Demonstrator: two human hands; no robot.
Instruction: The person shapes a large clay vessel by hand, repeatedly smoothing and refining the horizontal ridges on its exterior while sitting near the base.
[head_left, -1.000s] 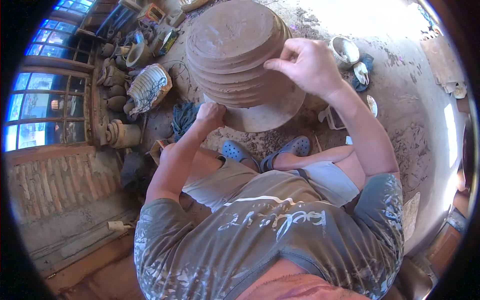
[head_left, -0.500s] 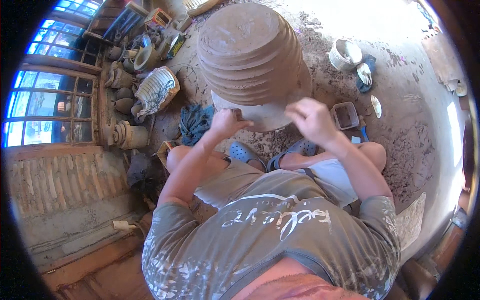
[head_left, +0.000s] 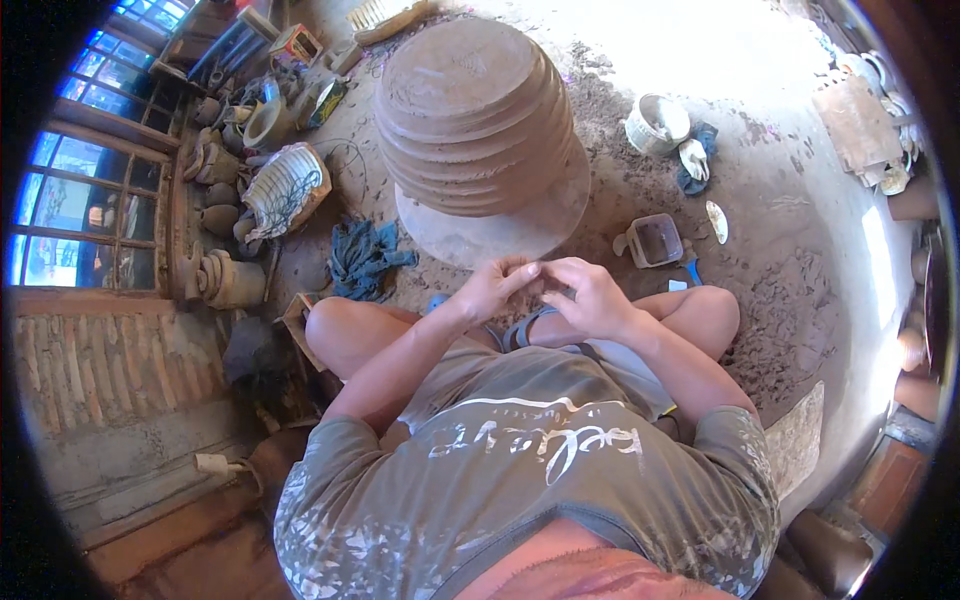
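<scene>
A large ribbed clay pot (head_left: 470, 120) stands mouth down or closed-topped, with a flat upper face, on a pale round disc (head_left: 490, 240) in front of me. My left hand (head_left: 500, 288) and my right hand (head_left: 580, 298) meet over my crossed legs, just below the disc, with fingertips bent together and touching. I cannot make out what, if anything, is between them.
Left are clay pots (head_left: 218, 219), a ribbed container (head_left: 282, 195) with cord, and blue cloth (head_left: 355, 255). Right are a white bucket (head_left: 655, 125), a plastic tub (head_left: 652, 240), a brush (head_left: 690, 268) and an oval dish (head_left: 716, 220). A paned window (head_left: 85, 215) borders the left.
Both hands have left the pot and its disc, coming down and together in front of me with fingers drawn in. The pot sits in a similar place; the view has shifted slightly.
</scene>
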